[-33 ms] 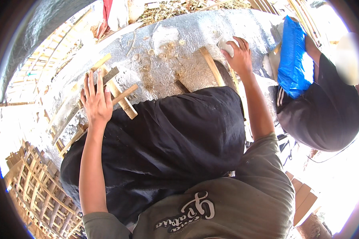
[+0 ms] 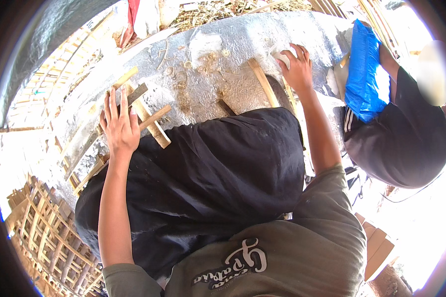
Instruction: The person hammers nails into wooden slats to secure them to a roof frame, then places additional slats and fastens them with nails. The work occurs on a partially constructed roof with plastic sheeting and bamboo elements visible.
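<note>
My left hand lies with its fingers stretched out over a small group of crossed wooden strips. A pale strip slants just right of it, with a shorter wooden stick across it. My right hand reaches farther out, its thumb and fingers curved about a small white object. What kind of object that is, I cannot make out. Left of that wrist, a light wooden slat slopes down toward my knee beside a dark curved piece.
Beneath it all spreads a silvery, wrinkled sheet. At right another person in dark clothing sits beside a blue plastic bag. A woven bamboo lattice stands at lower left. Dry plant scraps lie at the far edge.
My right hand has shifted very slightly. Everything else looks the same.
</note>
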Demonstrator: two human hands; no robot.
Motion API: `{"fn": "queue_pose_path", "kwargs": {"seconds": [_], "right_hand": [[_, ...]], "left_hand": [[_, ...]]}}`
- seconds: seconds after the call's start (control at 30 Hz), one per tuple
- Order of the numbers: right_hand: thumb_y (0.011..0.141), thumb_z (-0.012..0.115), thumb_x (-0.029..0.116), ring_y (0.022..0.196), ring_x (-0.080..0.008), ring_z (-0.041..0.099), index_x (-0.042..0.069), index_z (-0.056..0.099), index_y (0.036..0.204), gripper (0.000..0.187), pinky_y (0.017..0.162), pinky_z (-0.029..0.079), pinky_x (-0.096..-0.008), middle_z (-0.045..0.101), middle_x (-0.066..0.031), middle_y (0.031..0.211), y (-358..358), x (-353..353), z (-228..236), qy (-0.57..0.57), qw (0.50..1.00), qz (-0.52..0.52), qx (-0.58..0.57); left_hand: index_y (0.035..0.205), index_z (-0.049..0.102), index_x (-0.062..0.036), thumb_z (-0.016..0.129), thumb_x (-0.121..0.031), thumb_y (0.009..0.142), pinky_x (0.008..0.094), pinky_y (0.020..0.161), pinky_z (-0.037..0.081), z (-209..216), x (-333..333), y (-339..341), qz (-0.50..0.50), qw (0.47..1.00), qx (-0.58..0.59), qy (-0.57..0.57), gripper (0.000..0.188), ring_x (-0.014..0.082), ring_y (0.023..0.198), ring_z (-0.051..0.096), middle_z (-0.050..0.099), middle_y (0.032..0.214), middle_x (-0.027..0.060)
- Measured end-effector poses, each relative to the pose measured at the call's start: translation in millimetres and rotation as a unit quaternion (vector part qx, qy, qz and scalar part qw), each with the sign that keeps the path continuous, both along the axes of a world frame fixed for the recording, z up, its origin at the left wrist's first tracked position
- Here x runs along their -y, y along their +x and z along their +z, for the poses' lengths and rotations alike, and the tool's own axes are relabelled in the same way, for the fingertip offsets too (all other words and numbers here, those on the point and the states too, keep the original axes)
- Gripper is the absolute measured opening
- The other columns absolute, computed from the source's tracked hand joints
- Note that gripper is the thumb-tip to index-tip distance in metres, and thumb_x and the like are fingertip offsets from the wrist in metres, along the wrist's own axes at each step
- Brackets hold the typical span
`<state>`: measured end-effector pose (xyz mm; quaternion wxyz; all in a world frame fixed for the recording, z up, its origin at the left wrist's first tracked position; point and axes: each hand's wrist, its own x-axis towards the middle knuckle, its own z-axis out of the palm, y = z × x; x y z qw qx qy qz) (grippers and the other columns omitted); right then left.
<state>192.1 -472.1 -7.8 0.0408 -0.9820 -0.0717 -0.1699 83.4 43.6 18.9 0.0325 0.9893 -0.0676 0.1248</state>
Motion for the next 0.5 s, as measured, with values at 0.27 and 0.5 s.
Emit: {"fn": "queue_pose_path", "kwargs": {"seconds": [0.27,0.5], "right_hand": [[0.081,0.082,0.023,0.149,-0.0319,0.026,0.023,0.078,0.108,0.028,0.116,0.031,-0.0556,0.040,-0.0091,0.156,31.3,-21.0,9.2,-0.084,0.990,0.002,-0.111],[0.082,0.081,0.023,0.150,-0.0305,0.026,0.025,0.079,0.107,0.025,0.117,0.030,-0.0552,0.039,-0.0070,0.157,33.8,-14.5,1.9,-0.096,0.988,0.027,-0.118]], "left_hand": [[0.159,0.035,-0.0142,0.041,-0.029,0.101,0.0563,0.120,0.022,-1.1,-0.2,0.4,0.009,1.000,-0.010,0.004,0.060,0.0397,0.151,0.028,0.028,0.166,0.0164],[0.158,0.037,-0.0133,0.040,-0.028,0.102,0.0560,0.120,0.022,1.3,1.6,1.3,-0.004,1.000,0.000,-0.010,0.058,0.0401,0.151,0.028,0.029,0.165,0.0169]]}}
